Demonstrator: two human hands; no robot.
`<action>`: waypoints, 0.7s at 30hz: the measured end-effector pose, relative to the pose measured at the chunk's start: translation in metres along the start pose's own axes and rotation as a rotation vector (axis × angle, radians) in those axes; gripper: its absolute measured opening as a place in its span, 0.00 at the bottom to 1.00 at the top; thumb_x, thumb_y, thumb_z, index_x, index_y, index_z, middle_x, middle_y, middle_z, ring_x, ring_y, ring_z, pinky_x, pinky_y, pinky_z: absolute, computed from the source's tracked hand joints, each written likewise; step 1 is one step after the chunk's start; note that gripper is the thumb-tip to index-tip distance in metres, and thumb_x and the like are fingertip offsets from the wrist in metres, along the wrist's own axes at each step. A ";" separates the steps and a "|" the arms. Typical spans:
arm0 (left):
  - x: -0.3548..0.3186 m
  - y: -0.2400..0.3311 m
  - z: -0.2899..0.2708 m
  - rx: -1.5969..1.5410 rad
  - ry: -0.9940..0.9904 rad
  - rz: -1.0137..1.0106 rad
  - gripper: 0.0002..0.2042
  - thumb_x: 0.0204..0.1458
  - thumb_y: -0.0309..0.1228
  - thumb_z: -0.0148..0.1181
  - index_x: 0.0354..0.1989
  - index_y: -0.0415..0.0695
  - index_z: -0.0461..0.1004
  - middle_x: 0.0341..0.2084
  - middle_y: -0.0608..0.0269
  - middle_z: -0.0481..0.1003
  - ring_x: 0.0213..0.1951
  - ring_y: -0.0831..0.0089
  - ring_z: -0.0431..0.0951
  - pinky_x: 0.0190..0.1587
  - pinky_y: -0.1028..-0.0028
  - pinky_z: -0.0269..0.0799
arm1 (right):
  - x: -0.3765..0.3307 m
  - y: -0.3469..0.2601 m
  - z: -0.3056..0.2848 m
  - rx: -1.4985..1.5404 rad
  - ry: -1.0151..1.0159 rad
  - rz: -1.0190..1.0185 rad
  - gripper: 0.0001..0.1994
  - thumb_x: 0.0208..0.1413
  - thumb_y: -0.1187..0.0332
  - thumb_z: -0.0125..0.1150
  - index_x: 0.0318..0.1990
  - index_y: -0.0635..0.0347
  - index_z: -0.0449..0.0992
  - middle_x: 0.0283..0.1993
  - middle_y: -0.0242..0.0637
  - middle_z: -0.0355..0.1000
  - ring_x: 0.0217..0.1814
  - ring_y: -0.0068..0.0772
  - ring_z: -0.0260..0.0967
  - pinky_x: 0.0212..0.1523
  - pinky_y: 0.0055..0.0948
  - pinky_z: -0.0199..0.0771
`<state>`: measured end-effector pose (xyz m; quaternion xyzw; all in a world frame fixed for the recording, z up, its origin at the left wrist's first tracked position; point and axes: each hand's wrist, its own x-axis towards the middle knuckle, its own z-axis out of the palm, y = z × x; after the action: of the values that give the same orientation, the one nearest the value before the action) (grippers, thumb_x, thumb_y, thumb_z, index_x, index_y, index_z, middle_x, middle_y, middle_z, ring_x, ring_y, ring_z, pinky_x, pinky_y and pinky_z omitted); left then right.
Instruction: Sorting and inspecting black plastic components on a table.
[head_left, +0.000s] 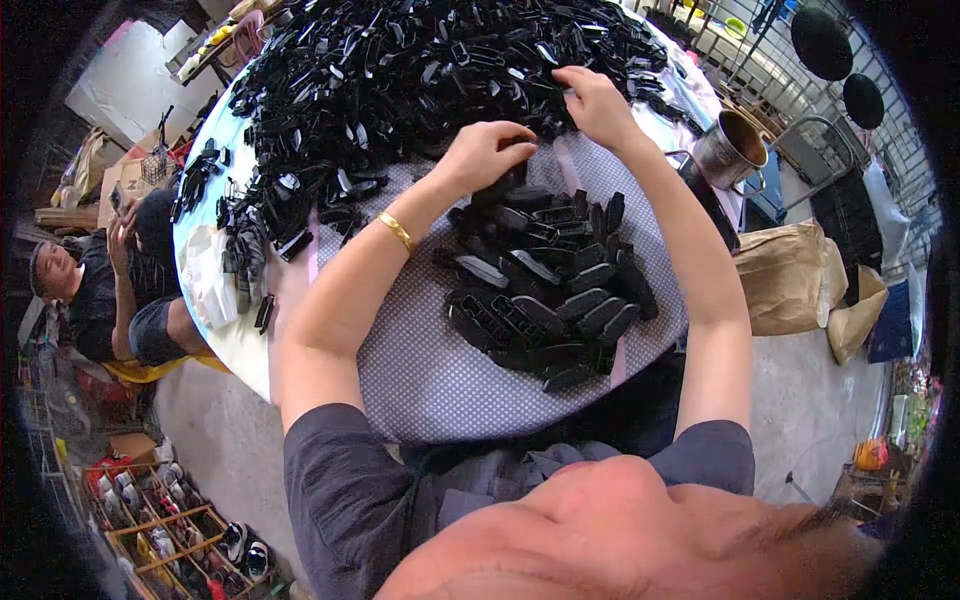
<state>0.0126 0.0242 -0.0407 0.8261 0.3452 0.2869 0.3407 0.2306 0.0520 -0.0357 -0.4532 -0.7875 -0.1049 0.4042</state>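
- The black plastic parts (pixel 545 300) are small, long and shiny, some with open slots.
- They lie in a heap on the round worktop (pixel 430 370), which has a dotted grey cloth.
- A much bigger pile of black parts (pixel 420 70) fills the far side of the worktop.
- The left hand (pixel 485 155) rests on the top edge of the near heap, fingers curled down on a part; I cannot tell if its grip is clenched.
- The right hand (pixel 595 105) pinches a part at the edge of the big pile.
- A gold bracelet (pixel 397 232) sits on the left wrist.
- Two brown paper bags (pixel 790 275) stand on the floor at the right, near a metal pot (pixel 730 148).
- Another person (pixel 95 290) sits at the left.
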 end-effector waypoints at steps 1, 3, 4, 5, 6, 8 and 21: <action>0.001 0.005 0.002 0.023 -0.098 0.025 0.14 0.49 0.32 0.56 0.43 0.41 0.73 0.35 0.57 0.76 0.37 0.74 0.75 0.42 0.75 0.69 | -0.002 0.008 0.012 0.002 -0.001 0.002 0.14 0.46 0.70 0.52 0.42 0.59 0.74 0.42 0.46 0.71 0.46 0.47 0.67 0.48 0.37 0.66; -0.002 0.005 0.011 0.129 -0.165 0.265 0.14 0.51 0.33 0.54 0.45 0.42 0.72 0.36 0.54 0.74 0.38 0.68 0.74 0.42 0.73 0.68 | 0.001 0.014 0.026 0.073 -0.173 0.071 0.13 0.48 0.67 0.53 0.42 0.58 0.74 0.42 0.46 0.71 0.46 0.46 0.67 0.48 0.38 0.66; -0.005 0.024 0.004 0.177 -0.364 0.195 0.14 0.52 0.35 0.52 0.46 0.45 0.72 0.37 0.52 0.73 0.40 0.63 0.73 0.44 0.71 0.67 | 0.005 0.009 0.025 0.020 -0.180 0.084 0.14 0.48 0.64 0.54 0.43 0.57 0.74 0.41 0.46 0.71 0.46 0.45 0.68 0.47 0.38 0.67; -0.006 0.020 0.011 0.161 -0.365 0.244 0.14 0.54 0.37 0.50 0.46 0.47 0.72 0.37 0.51 0.73 0.39 0.61 0.73 0.43 0.71 0.67 | 0.007 0.004 0.023 0.021 -0.181 0.085 0.14 0.48 0.64 0.54 0.43 0.57 0.74 0.41 0.46 0.71 0.46 0.45 0.68 0.47 0.38 0.67; -0.008 0.024 0.013 0.115 -0.368 0.224 0.14 0.54 0.38 0.49 0.46 0.46 0.73 0.37 0.51 0.73 0.39 0.63 0.73 0.43 0.70 0.67 | 0.010 0.000 0.019 -0.063 -0.256 0.150 0.14 0.48 0.62 0.54 0.42 0.56 0.74 0.39 0.46 0.72 0.44 0.45 0.69 0.46 0.37 0.68; -0.010 0.025 0.012 0.074 -0.366 0.199 0.15 0.55 0.38 0.48 0.45 0.45 0.73 0.37 0.52 0.74 0.38 0.64 0.74 0.42 0.70 0.67 | 0.013 -0.013 0.012 -0.143 -0.330 0.209 0.15 0.47 0.61 0.55 0.41 0.56 0.75 0.37 0.46 0.73 0.42 0.45 0.70 0.45 0.37 0.69; 0.000 -0.004 0.003 -1.059 0.108 -0.167 0.15 0.50 0.27 0.56 0.47 0.37 0.69 0.34 0.65 0.74 0.30 0.83 0.71 0.33 0.84 0.67 | -0.018 -0.071 -0.021 1.130 -0.385 0.602 0.14 0.55 0.62 0.53 0.41 0.66 0.72 0.33 0.34 0.72 0.33 0.22 0.70 0.34 0.21 0.71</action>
<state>0.0130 0.0251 -0.0449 0.4950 0.2346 0.4356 0.7142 0.1900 -0.0104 -0.0208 -0.3823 -0.6186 0.5239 0.4435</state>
